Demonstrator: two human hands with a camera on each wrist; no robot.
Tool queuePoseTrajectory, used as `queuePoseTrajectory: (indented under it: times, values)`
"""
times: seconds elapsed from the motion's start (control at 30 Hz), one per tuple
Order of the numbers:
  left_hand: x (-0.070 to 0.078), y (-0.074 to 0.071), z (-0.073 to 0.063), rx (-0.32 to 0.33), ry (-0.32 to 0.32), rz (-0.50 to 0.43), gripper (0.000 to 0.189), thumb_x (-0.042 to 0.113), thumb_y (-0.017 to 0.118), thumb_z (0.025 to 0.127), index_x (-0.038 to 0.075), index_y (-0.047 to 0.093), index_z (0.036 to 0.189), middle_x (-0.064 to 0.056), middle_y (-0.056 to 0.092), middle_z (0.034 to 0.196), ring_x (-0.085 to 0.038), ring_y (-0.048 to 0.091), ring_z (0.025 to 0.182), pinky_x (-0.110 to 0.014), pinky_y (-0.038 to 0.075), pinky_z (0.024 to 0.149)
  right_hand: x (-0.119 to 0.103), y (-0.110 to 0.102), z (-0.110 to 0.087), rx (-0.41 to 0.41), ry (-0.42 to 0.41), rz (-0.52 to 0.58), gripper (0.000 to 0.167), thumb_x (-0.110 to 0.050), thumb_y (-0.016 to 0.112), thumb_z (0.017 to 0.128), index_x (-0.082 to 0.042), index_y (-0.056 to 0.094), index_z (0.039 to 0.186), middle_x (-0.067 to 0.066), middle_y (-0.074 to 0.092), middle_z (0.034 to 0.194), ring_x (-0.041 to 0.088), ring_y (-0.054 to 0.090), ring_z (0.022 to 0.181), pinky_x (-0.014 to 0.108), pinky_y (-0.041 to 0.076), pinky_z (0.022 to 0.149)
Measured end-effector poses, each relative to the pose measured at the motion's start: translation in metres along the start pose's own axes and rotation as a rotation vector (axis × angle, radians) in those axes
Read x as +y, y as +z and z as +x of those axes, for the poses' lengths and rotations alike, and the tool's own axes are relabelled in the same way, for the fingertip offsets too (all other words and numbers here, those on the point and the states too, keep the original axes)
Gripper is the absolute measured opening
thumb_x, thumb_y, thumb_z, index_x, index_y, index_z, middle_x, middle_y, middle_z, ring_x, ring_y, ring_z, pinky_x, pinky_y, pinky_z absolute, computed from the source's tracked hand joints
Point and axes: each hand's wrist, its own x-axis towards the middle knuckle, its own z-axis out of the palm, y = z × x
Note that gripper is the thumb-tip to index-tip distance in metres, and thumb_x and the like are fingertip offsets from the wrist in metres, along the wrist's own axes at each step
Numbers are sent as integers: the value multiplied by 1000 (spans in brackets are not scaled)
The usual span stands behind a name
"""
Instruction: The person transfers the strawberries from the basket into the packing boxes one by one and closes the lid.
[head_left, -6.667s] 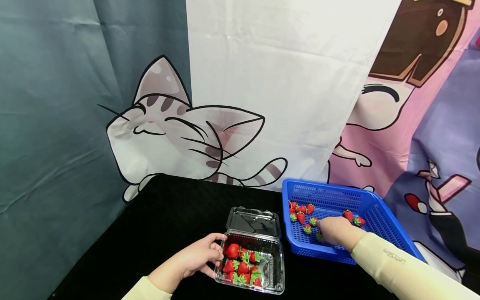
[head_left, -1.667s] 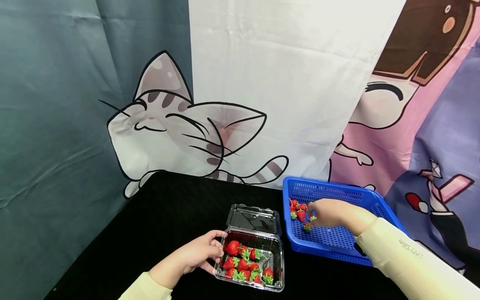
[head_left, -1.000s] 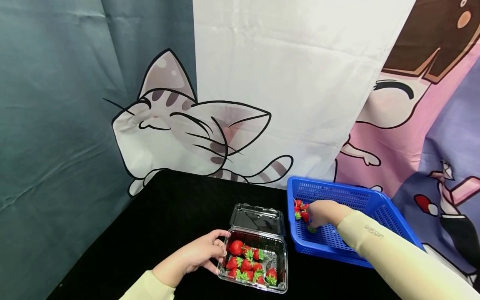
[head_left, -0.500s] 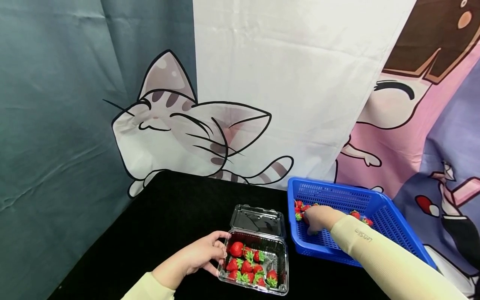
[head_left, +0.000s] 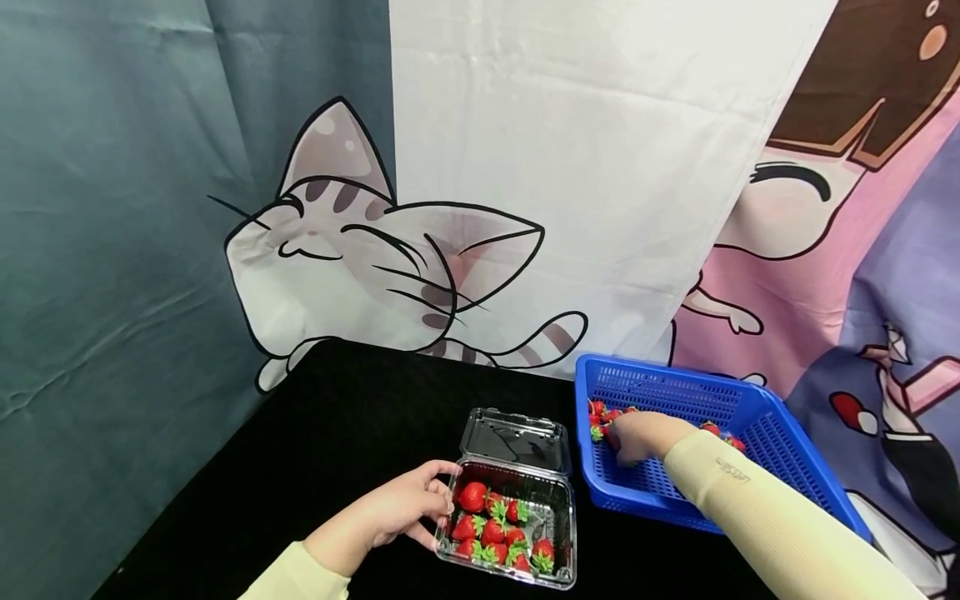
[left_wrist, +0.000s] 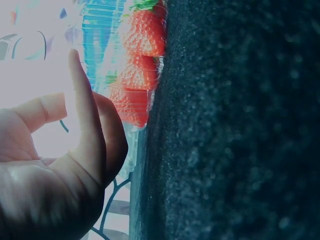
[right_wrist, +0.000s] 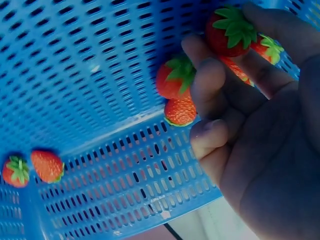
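A clear plastic clamshell box [head_left: 558, 542] stands with its lid tipped back, several red strawberries [head_left: 493, 532] with green leaves inside it. My left hand [head_left: 401, 510] holds the box by its left wall, fingers bent at the rim; in the left wrist view a finger [left_wrist: 85, 105] points up beside the strawberries [left_wrist: 142, 35] seen through the plastic. Inside the blue basket [head_left: 780, 433], my right hand [head_left: 647, 435] reaches down at the left side. There, in the right wrist view, its thumb and fingertips pinch a strawberry [right_wrist: 231, 32]. The head view hides that strawberry behind the hand.
More strawberries [head_left: 597, 410] cluster in the basket's left end, and two others [right_wrist: 47, 166] lie farther right. Black cloth [head_left: 360, 417] covers the table. A printed curtain [head_left: 600, 167] hangs close behind it. The box's raised lid [head_left: 516, 442] stands near the basket's left wall.
Since the oldest frame, one strawberry was added at the box's lower right, and my right hand shifted left in the basket. In the last half second it barely moved. My left hand stays put.
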Motion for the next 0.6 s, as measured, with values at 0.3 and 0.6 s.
queuePoseTrajectory:
  times: [0.3,0.6]
  values:
    - [0,1,1,1,4,3,63,3,61,82,4,38,141,-10,55,93,-19,55,78,-37,61,55,6,-19,-3,-40,8,165,8,-12,69,78,-11,62,81,-1,57,74,14,53,62,27,46,54]
    - [0,3,-2,-7,10,4,64,3,60,83,3,36,142,-11,55,95,-20,55,79,-35,61,54,3,-43,-18,58,-29,219,10,-17,70,85,-12,67,92,0,62,86,15,55,73,36,50,66]
